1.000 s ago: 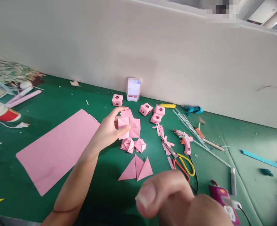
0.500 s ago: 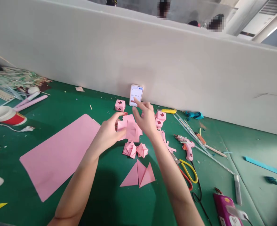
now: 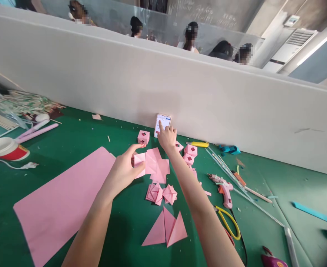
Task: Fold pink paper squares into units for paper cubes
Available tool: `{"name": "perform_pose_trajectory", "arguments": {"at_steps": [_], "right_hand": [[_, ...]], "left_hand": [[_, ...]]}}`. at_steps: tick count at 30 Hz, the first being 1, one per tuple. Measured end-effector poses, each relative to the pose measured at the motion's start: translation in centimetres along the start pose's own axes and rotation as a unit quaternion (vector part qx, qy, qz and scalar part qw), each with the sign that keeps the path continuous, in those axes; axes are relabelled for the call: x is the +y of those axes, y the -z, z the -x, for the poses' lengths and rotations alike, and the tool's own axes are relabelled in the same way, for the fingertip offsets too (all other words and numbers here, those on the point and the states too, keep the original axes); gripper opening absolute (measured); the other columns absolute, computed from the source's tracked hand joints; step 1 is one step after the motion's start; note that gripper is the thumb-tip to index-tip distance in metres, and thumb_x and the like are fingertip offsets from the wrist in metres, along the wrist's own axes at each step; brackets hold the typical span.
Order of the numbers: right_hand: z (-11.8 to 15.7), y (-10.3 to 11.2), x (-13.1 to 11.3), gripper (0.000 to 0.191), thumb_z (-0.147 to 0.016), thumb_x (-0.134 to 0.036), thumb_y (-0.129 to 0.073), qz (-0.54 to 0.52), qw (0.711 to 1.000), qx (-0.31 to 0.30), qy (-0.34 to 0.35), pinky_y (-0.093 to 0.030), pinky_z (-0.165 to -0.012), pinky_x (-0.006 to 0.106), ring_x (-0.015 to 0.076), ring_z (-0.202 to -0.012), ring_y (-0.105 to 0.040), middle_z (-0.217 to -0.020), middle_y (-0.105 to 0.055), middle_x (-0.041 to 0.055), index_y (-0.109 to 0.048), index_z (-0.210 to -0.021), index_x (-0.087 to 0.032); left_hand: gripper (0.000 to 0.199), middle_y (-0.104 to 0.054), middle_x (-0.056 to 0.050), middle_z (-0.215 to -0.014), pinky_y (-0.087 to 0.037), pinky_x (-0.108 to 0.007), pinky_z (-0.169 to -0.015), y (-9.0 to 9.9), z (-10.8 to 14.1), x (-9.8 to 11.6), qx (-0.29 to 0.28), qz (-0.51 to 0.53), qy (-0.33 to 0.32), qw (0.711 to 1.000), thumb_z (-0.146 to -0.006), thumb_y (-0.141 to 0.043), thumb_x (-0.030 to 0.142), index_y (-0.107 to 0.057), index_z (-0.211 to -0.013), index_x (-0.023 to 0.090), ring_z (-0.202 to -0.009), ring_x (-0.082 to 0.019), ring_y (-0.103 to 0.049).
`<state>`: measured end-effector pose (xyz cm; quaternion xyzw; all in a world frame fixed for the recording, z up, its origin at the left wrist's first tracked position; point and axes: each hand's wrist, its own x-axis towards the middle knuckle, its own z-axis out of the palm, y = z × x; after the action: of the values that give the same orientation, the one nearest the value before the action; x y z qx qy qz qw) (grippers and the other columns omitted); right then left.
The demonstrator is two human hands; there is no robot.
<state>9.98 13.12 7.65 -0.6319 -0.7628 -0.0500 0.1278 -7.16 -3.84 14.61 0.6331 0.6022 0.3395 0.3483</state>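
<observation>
My left hand (image 3: 120, 174) holds a small folded piece of pink paper (image 3: 140, 163) between thumb and fingers, at the left side of a pile of pink paper squares (image 3: 161, 170). My right hand (image 3: 167, 138) reaches forward with its index finger stretched out over the screen of a phone (image 3: 166, 121), which leans against the white partition. Its other fingers are bent and hold nothing I can see. A pink cube-like paper box (image 3: 143, 137) sits near my left fingertips. Closer to me lie a star-shaped paper fold (image 3: 169, 194), a layered fold (image 3: 154, 193) and pink paper triangles (image 3: 155, 233).
A large pink sheet (image 3: 66, 204) covers the left of the green table. Rightward are more paper boxes (image 3: 191, 150), a yellow cutter (image 3: 200, 144), a pink glue gun (image 3: 224, 190) and yellow-handled scissors (image 3: 230, 222). A paper cup (image 3: 16, 151) stands far left. People sit beyond the white partition (image 3: 110, 74).
The view has tilted up, showing more beyond the partition. My right index finger has moved from the lower middle to the upper part of the phone screen. My left hand keeps its paper.
</observation>
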Motion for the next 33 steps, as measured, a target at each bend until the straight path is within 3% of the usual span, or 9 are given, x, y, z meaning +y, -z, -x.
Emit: {"name": "perform_pose_trajectory", "arguments": {"at_steps": [4, 6, 7, 9, 12, 15, 21, 26, 33], "right_hand": [[3.1, 0.4, -0.9, 0.049, -0.099, -0.021, -0.046, -0.12, 0.993, 0.02, -0.001, -0.037, -0.092, 0.046, 0.0332, -0.11, -0.053, -0.118, -0.067, 0.0189, -0.051, -0.147, -0.019], [5.4, 1.1, -1.4, 0.042, -0.098, -0.025, -0.047, -0.273, 0.961, 0.023, -0.026, -0.041, -0.094, 0.043, 0.0287, -0.104, -0.057, -0.11, -0.07, 0.0153, -0.061, -0.137, -0.016], [6.7, 1.5, -1.6, 0.039, -0.098, -0.029, -0.049, -0.377, 0.925, 0.005, -0.04, -0.044, -0.092, 0.039, 0.0252, -0.098, -0.059, -0.104, -0.072, 0.0126, -0.066, -0.13, -0.015], [9.3, 2.4, -1.9, 0.037, -0.098, -0.039, -0.049, -0.582, 0.808, -0.058, -0.072, -0.049, -0.083, 0.032, 0.0197, -0.089, -0.063, -0.099, -0.072, 0.0079, -0.072, -0.119, -0.019], [12.5, 3.6, -1.9, 0.035, -0.092, -0.048, -0.06, -0.752, 0.639, -0.126, -0.104, -0.051, -0.074, 0.027, 0.0138, -0.079, -0.061, -0.1, -0.069, 0.0032, -0.075, -0.114, -0.025], [14.2, 4.1, -1.6, 0.031, -0.083, -0.046, -0.073, -0.804, 0.567, -0.116, -0.134, -0.053, -0.072, 0.026, 0.012, -0.076, -0.058, -0.101, -0.069, 0.002, -0.077, -0.108, -0.027], [14.7, 4.0, -1.0, 0.029, -0.074, -0.04, -0.084, -0.829, 0.529, -0.124, -0.129, -0.053, -0.074, 0.027, 0.0125, -0.076, -0.061, -0.093, -0.069, 0.0002, -0.079, -0.099, -0.028], [14.6, 3.7, -0.7, 0.033, -0.066, -0.046, -0.088, -0.844, 0.502, -0.128, -0.14, -0.056, -0.077, 0.034, 0.0136, -0.07, -0.063, -0.084, -0.067, -0.0009, -0.079, -0.092, -0.028], [14.7, 3.1, -0.3, 0.039, -0.066, -0.044, -0.088, -0.82, 0.549, -0.119, -0.113, -0.055, -0.076, 0.032, 0.017, -0.083, -0.063, -0.098, -0.07, 0.0021, -0.078, -0.101, -0.029]], "left_hand": [[0.048, -0.062, 0.002, -0.076, -0.047, -0.028, -0.057, 0.1, -0.4, -0.1, 0.014, 0.01, 0.018, 1.0, -0.086, -0.059, 0.03, -0.054, -0.134, 0.031, -0.059, -0.017, -0.059], [0.049, -0.066, 0.0, -0.083, -0.049, -0.029, -0.058, 0.0, -0.6, -0.2, 0.028, 0.027, 0.019, 0.999, -0.085, -0.06, 0.03, -0.053, -0.134, 0.03, -0.065, -0.018, -0.063], [0.05, -0.068, -0.002, -0.088, -0.051, -0.029, -0.06, 0.0, -0.7, -0.3, 0.038, 0.038, 0.017, 0.998, -0.085, -0.062, 0.03, -0.053, -0.134, 0.03, -0.069, -0.02, -0.065], [0.052, -0.07, -0.004, -0.097, -0.053, -0.03, -0.062, -0.2, -0.8, -0.3, 0.055, 0.067, 0.012, 0.996, -0.084, -0.064, 0.031, -0.052, -0.135, 0.03, -0.079, -0.022, -0.069], [0.055, -0.071, -0.006, -0.107, -0.055, -0.029, -0.065, -0.6, -1.0, -0.3, 0.067, 0.114, 0.007, 0.991, -0.082, -0.067, 0.031, -0.052, -0.136, 0.029, -0.086, -0.023, -0.071], [0.057, -0.071, -0.006, -0.11, -0.057, -0.03, -0.067, -1.1, -1.0, -0.2, 0.068, 0.139, 0.001, 0.988, -0.081, -0.068, 0.03, -0.052, -0.136, 0.028, -0.087, -0.023, -0.072], [0.058, -0.073, -0.005, -0.098, -0.058, -0.033, -0.071, -1.9, -1.1, 0.0, 0.049, 0.175, 0.011, 0.983, -0.082, -0.069, 0.028, -0.051, -0.137, 0.027, -0.085, -0.022, -0.072], [0.061, -0.072, -0.007, -0.1, -0.059, -0.034, -0.073, -2.1, -1.4, 0.1, 0.05, 0.202, 0.022, 0.978, -0.079, -0.072, 0.032, -0.05, -0.136, 0.024, -0.086, -0.023, -0.072], [0.058, -0.073, -0.007, -0.103, -0.059, -0.034, -0.073, -2.5, -1.4, 0.2, 0.052, 0.212, 0.022, 0.976, -0.08, -0.07, 0.03, -0.051, -0.134, 0.024, -0.086, -0.023, -0.072]]}}
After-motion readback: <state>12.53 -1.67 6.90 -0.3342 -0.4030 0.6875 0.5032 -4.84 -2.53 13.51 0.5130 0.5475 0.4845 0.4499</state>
